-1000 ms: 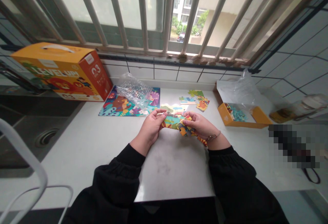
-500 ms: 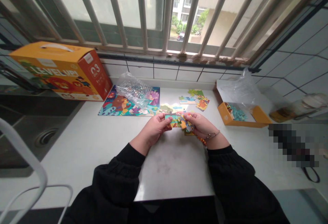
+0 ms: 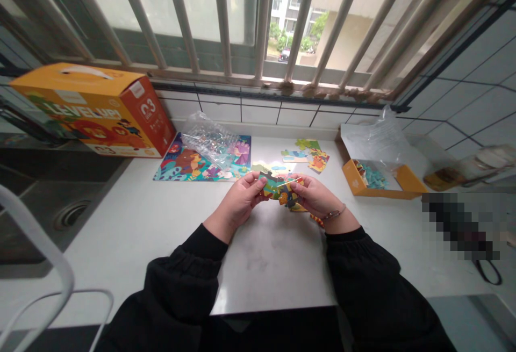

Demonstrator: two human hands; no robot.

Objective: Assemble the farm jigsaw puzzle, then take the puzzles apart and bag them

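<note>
Between thumb and fingers, my left hand pinches a green jigsaw puzzle piece. My right hand grips another puzzle piece, printed in yellow, red and dark tones. The two pieces meet or overlap in front of me; whether they are interlocked I cannot tell. Below and behind the hands, more puzzle pieces lie on the white counter, partly hidden by the fingers. A small group of joined or touching pieces rests farther back to the right.
A colourful picture sheet lies at the back left under a clear plastic bag. Beside it stands an orange carton, near the sink. On the right, an open orange box contains loose pieces. A white cable curves at lower left.
The left piece has been tilted up so more of its green face and dark edge show. The right piece has turned and shifted slightly left against it.
</note>
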